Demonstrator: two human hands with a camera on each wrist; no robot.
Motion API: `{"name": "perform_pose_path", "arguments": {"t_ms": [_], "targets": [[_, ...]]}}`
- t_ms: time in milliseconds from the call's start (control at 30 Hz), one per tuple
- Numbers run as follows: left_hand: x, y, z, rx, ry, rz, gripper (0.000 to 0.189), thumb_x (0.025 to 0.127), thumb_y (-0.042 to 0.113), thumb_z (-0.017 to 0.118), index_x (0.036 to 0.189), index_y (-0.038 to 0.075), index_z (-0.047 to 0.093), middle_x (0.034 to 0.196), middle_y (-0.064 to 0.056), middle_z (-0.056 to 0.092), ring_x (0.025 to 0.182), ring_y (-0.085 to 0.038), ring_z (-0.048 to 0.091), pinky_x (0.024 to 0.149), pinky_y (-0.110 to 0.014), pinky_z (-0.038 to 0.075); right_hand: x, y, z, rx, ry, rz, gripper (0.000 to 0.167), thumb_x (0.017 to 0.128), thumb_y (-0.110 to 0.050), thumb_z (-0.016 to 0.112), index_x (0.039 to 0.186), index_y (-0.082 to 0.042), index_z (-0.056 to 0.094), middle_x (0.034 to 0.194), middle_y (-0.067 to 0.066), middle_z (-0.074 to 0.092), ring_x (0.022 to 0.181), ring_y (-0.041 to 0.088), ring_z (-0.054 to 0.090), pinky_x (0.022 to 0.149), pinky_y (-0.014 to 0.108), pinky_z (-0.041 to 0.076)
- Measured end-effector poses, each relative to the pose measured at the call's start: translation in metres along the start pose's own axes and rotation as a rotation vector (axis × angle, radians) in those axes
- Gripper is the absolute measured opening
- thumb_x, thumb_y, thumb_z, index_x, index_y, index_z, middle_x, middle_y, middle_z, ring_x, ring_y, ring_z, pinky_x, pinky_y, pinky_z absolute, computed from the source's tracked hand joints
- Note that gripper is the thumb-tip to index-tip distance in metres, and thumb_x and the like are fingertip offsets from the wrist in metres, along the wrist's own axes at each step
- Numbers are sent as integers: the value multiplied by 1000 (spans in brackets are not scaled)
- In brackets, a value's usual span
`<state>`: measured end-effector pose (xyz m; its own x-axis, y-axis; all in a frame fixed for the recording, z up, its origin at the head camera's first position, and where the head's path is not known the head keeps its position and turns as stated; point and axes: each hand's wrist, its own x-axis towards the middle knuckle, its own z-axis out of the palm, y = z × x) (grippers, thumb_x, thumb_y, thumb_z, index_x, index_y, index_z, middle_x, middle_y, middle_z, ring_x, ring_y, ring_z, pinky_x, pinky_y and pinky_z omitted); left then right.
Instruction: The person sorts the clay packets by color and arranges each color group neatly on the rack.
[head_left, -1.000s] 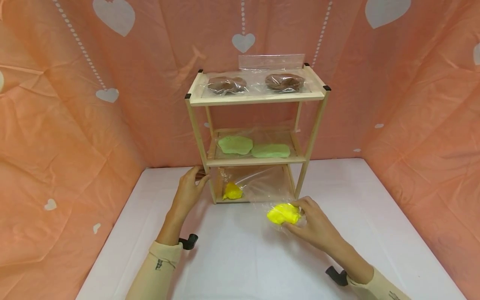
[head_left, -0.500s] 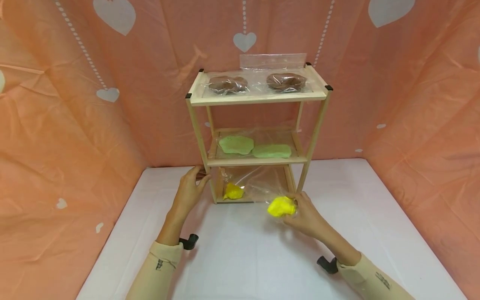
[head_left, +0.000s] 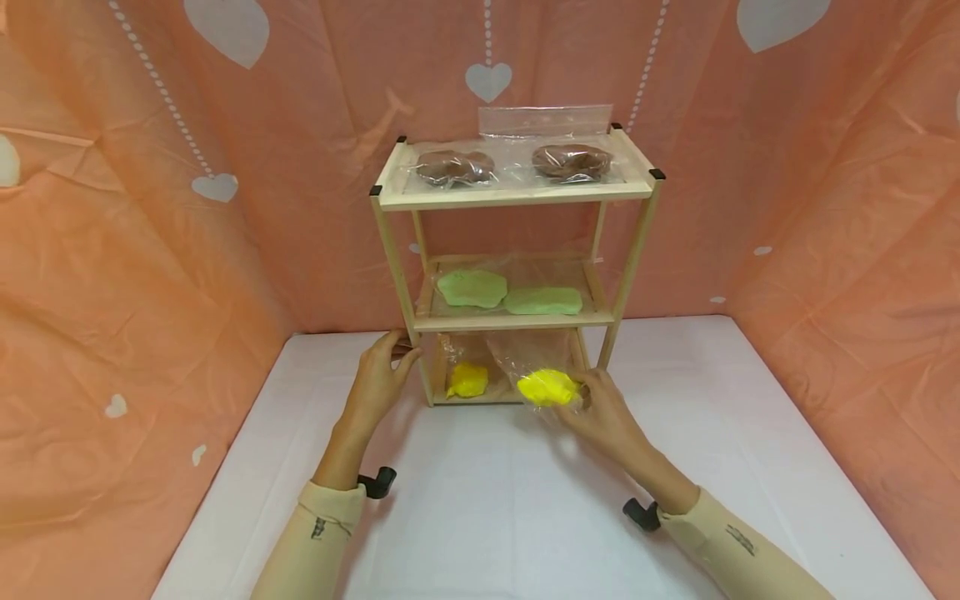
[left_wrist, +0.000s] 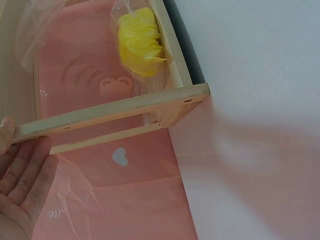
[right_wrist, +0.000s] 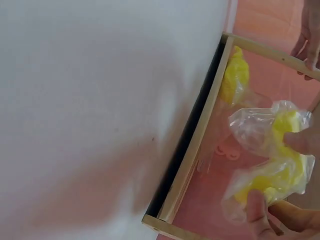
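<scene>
A small three-tier wooden rack (head_left: 513, 199) stands on the white table. My left hand (head_left: 377, 382) holds its left post (left_wrist: 110, 109), thumb on one side and fingers on the other in the left wrist view. My right hand (head_left: 609, 421) grips a clear plastic bag (right_wrist: 287, 172) with a bright yellow clay-like lump (head_left: 547, 387) inside, at the front right of the bottom tier. A fingertip (right_wrist: 257, 205) presses into the bag in the right wrist view. Another bagged yellow lump (head_left: 468, 380) lies on the bottom tier's left side.
On the top tier lie two bagged brown lumps, one left (head_left: 453, 168) and one right (head_left: 572, 162). Two flat pale green pieces (head_left: 472, 288) in clear plastic rest on the middle tier. Pink heart-printed cloth (head_left: 322, 208) walls the table (head_left: 465, 500) at back and sides.
My right hand has moved forward and left with the bag, from in front of the rack to over the bottom tier's front edge. My left hand has stayed at the post.
</scene>
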<state>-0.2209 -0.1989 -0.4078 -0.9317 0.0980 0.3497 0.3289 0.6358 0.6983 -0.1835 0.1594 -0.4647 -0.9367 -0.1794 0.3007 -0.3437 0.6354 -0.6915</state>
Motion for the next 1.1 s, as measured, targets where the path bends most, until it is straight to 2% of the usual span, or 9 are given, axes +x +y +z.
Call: {"name": "perform_pose_path", "arguments": {"t_ms": [167, 333, 500, 733, 1100], "targets": [[0, 0, 0, -2, -1, -1, 28, 106, 12, 70, 129, -4, 66, 122, -22, 71, 115, -41, 71, 103, -55, 58, 13, -2, 6, -32, 40, -2, 47, 86, -15, 90, 119, 12, 71, 103, 18, 62, 87, 27, 55, 75, 37, 50], [1, -1, 0, -4, -1, -3, 28, 106, 13, 70, 129, -3, 66, 122, -22, 71, 115, -40, 71, 103, -54, 58, 22, -3, 12, -56, 53, 9, 41, 85, -17, 90, 108, 11, 71, 100, 18, 64, 86, 29, 57, 75, 41, 51], [0, 0, 0, -4, 5, 2, 27, 106, 11, 70, 128, -4, 66, 122, -23, 71, 115, -41, 71, 103, -55, 58, 29, -1, 18, -79, 65, 31, 43, 88, -20, 87, 109, 13, 69, 105, 23, 65, 92, 34, 61, 82, 49, 57], [0, 0, 0, -7, 5, -8, 27, 106, 8, 70, 130, -4, 66, 122, -23, 71, 115, -41, 71, 103, -55, 58, 38, 2, 26, -87, 77, 53, 45, 91, -23, 81, 111, 15, 69, 110, 27, 66, 99, 38, 62, 87, 53, 60], [0, 0, 1, 5, 4, -1, 29, 106, 9, 69, 132, -4, 65, 123, -23, 71, 115, -41, 71, 104, -56, 58, 46, 10, 36, -112, 60, 83, 46, 93, -26, 83, 107, 15, 67, 103, 24, 64, 91, 32, 57, 81, 47, 57]]}}
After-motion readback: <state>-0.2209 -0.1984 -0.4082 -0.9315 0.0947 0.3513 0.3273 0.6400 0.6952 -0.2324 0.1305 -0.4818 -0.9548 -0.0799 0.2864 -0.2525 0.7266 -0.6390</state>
